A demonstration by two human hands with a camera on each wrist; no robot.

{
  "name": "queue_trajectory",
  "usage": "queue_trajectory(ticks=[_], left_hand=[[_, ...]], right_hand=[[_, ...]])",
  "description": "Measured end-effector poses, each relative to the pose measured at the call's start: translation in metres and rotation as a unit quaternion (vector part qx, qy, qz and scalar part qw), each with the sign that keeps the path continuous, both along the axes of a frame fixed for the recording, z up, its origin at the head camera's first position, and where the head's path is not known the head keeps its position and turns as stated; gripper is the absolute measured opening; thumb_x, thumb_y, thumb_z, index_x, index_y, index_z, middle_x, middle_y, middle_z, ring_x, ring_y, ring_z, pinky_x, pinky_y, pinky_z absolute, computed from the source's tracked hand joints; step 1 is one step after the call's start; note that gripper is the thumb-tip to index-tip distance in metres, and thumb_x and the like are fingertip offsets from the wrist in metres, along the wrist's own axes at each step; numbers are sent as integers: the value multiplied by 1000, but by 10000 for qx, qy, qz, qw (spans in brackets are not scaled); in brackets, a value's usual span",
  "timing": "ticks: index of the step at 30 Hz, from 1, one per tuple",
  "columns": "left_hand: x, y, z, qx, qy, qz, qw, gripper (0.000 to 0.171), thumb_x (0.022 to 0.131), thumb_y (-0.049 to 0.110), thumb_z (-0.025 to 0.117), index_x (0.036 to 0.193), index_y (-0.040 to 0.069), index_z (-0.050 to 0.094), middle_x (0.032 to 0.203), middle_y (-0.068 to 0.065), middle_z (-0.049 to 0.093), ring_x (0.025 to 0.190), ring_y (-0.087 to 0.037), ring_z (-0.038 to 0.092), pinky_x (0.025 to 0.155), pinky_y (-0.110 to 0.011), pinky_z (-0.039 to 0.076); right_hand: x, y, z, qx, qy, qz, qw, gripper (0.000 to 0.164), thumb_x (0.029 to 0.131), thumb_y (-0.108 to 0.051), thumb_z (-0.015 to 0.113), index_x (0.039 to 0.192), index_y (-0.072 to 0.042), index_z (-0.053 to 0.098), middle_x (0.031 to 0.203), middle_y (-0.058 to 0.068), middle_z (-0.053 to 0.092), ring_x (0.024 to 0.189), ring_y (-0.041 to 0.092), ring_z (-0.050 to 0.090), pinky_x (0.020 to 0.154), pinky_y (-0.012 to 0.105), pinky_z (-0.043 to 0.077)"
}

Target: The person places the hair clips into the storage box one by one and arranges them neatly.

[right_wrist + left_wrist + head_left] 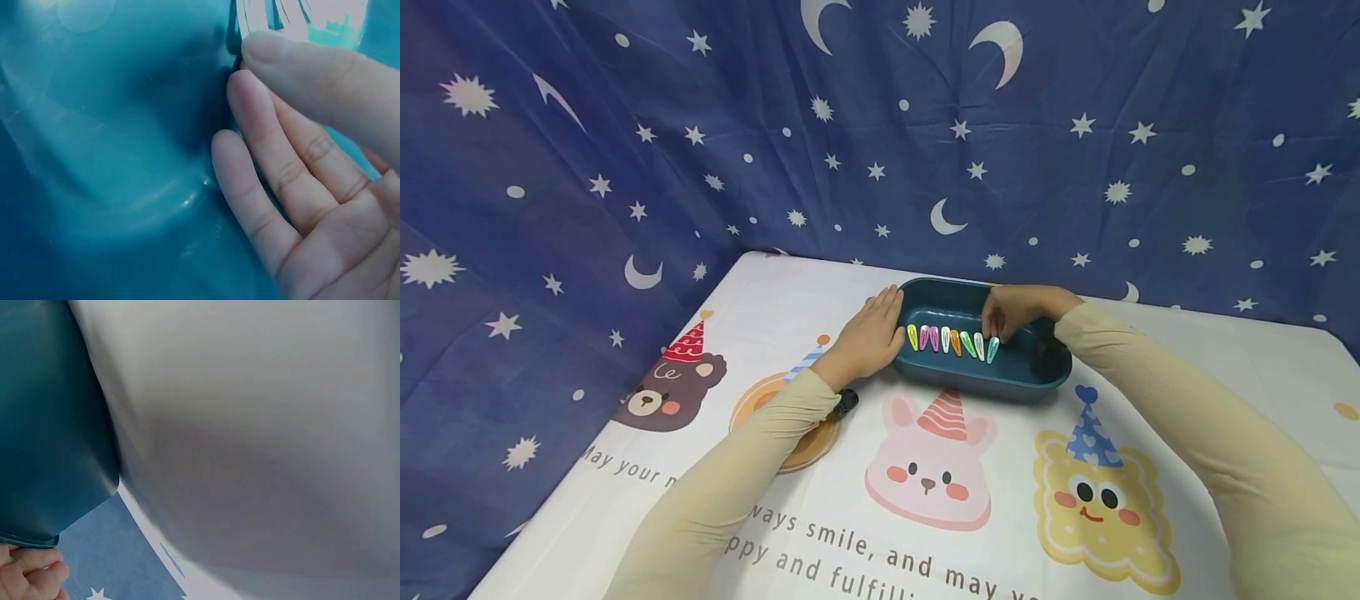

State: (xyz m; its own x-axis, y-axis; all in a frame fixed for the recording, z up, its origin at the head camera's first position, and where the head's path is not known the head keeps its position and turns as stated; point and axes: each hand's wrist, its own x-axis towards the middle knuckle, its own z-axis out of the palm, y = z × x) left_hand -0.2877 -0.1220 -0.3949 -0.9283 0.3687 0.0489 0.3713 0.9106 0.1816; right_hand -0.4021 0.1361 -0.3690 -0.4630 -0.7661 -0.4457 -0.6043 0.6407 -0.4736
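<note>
Inside a dark teal oblong plastic basin (973, 385), several snap hair clips lie in a row, among them a yellow clip (913, 337), an orange clip (956, 342) and a white clip (979, 346). At the row's right end is a light blue hair clip (992, 350). My right hand (1006, 312) reaches into the basin and pinches this clip's far end between thumb and forefinger; the other fingers (234, 165) extend beside it. My left hand (868, 335) holds the basin's left rim, its fingers (37, 575) bent at the rim in the left wrist view.
The basin stands on a white tablecloth (842, 533) printed with cartoon faces and lettering. A dark blue curtain (865, 125) with moons and stars hangs behind the table and along its left side. A small black object (846, 403) sits at the left wrist.
</note>
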Motion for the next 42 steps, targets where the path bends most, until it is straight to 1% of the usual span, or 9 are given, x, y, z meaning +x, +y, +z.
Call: queue_trajectory(ticks=[9, 16, 21, 25, 29, 36, 39, 42], left_hand=[[1, 0, -2, -49, 8, -12, 10000, 61, 99, 27, 33, 149, -3, 15, 157, -18, 14, 147, -27, 13, 121, -38, 12], [1, 1, -2, 0, 27, -12, 10000, 60, 99, 25, 34, 149, -3, 16, 157, -18, 16, 147, -28, 14, 121, -38, 12], [1, 1, -3, 0, 63, -4, 10000, 60, 99, 26, 35, 149, -3, 16, 157, -18, 16, 146, -28, 15, 121, -39, 13], [1, 1, -3, -16, 29, 14, 10000, 60, 99, 26, 34, 149, -3, 15, 157, -17, 15, 147, -27, 13, 121, -38, 12], [1, 1, -2, -31, 12, 31, 10000, 60, 99, 26, 34, 149, -3, 15, 157, -17, 15, 147, -26, 12, 121, -38, 12], [1, 0, -1, -43, 40, 35, 10000, 60, 99, 26, 33, 149, -3, 15, 157, -17, 15, 147, -27, 13, 121, -39, 13], [1, 0, -1, -61, 69, 25, 10000, 60, 99, 26, 33, 149, -3, 15, 157, -18, 15, 147, -27, 13, 121, -39, 14], [1, 0, -2, -72, 55, 38, 10000, 60, 99, 27, 32, 149, -3, 15, 157, -17, 14, 147, -26, 12, 121, -38, 13]], right_hand=[[2, 4, 7, -127, -26, -121, 9998, 22, 71, 7, 72, 93, 1, 70, 81, 6, 69, 72, 8, 61, 69, 25, 54], [2, 7, 16, -366, -234, -207, 9988, 27, 72, 4, 74, 99, 5, 68, 87, 14, 70, 75, 9, 62, 72, 24, 55], [1, 11, 20, -432, -218, -323, 9983, 30, 72, 4, 75, 102, 5, 68, 92, 16, 70, 79, 12, 63, 76, 26, 55], [1, 13, 24, -552, -259, -540, 9967, 34, 73, 4, 74, 105, 6, 66, 98, 20, 69, 82, 14, 64, 78, 26, 56], [2, 16, 31, -768, -420, -806, 9929, 37, 74, 5, 73, 109, 8, 64, 103, 23, 68, 86, 18, 66, 79, 27, 56], [4, 22, 40, -1145, -424, -824, 9891, 39, 75, 4, 73, 112, 10, 61, 105, 25, 66, 92, 26, 66, 80, 28, 56], [5, 26, 43, -1214, -432, -985, 9868, 40, 76, 4, 72, 113, 10, 61, 107, 25, 66, 95, 28, 65, 80, 27, 57], [8, 29, 47, -1231, -365, -1105, 9856, 41, 76, 2, 73, 114, 8, 61, 108, 24, 65, 97, 28, 65, 80, 27, 57]])
